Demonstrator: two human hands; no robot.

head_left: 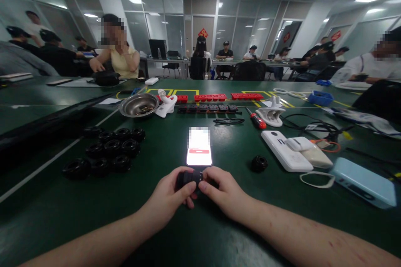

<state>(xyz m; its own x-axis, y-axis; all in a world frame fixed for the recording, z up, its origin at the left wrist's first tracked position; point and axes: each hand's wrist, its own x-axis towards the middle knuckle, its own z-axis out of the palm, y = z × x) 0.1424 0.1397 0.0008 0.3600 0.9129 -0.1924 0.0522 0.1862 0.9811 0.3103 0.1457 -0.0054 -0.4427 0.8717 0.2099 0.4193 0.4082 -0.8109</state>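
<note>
A short black cylindrical part (189,177) is held between my two hands above the green table, near its front. My left hand (169,192) wraps round its left side, thumb on top. At its right end my right hand (224,192) closes thumb and fingers on the edge. Just beyond my hands lies a lit phone (199,159) with a white screen and a red bar. Several black ring-shaped parts (112,147) sit in rough rows on the left. Another small black round part (259,163) rests by itself on the right.
A metal bowl (139,106) with small pieces, red trays (209,97), a black strip (208,109) and a screwdriver (257,120) lie farther back. On the right are a white power bank (283,154), a light blue box (363,181) and cables (308,127). People sit beyond.
</note>
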